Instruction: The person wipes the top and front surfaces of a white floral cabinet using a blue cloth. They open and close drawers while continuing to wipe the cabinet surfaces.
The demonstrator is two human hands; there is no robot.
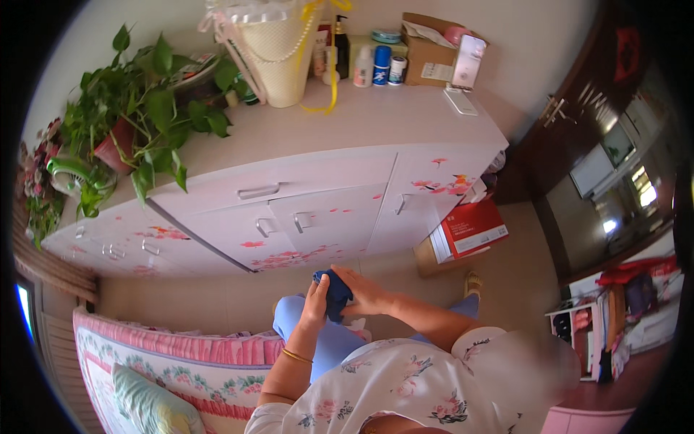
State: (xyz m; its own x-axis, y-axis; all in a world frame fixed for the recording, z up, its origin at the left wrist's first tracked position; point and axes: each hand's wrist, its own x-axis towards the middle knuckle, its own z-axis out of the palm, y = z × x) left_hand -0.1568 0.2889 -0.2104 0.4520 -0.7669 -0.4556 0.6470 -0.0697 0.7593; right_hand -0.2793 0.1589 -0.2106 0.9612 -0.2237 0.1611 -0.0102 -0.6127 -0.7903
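Note:
A crumpled dark blue cloth item (337,295) is between my two hands, above my lap. My left hand (316,301) presses its left side, thumb up along the edge. My right hand (364,293) lies against its right side, fingers reaching over the top. The cloth's folds hide what kind of item it is and part of my fingers. Under it are my legs in light blue trousers (295,320).
Ahead stands a long white cabinet (325,157) bearing a potted plant (116,146), a cream basket (276,59), bottles (381,65) and a phone on a stand (467,62). A red box (474,228) is by its right end; a sofa (217,347) with a pillow (152,401) is at left.

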